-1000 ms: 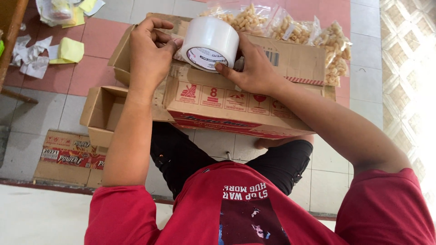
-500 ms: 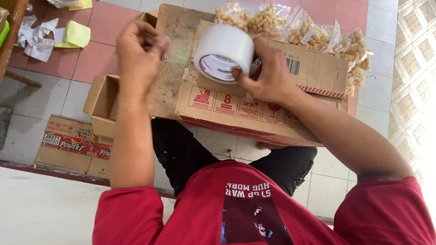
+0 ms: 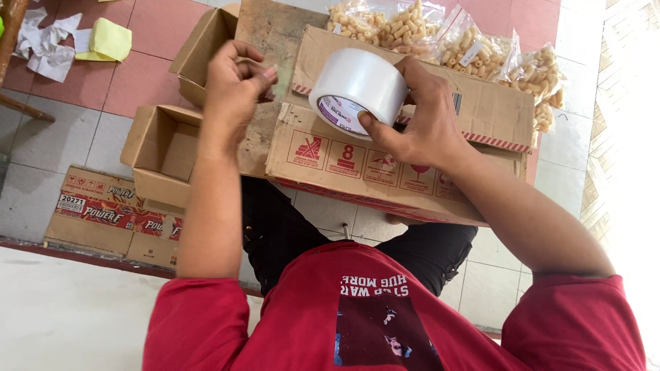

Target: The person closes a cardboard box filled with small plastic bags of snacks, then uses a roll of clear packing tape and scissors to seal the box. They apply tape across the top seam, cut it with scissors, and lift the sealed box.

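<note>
— Pink and grey floor tiles (image 3: 82,82) fill the background, yes? What lies on them?

— Yes. At the far left are crumpled papers (image 3: 51,45), and at the left an open small carton (image 3: 161,148) with a flattened printed carton (image 3: 110,213) near it.

— Where is the tape?

— The white tape roll (image 3: 357,89) is above a big cardboard box (image 3: 385,165) that rests on the person's lap. The right hand (image 3: 419,127) holds the roll: thumb at the near rim by the core, fingers over the far right side, so the roll sits to the left of the palm.

— And the other hand?

— The left hand (image 3: 234,86) is just left of the roll, fingertips pinched together. I cannot tell if the tape end is between them. Bags of snacks (image 3: 440,41) lie beyond the box.
</note>
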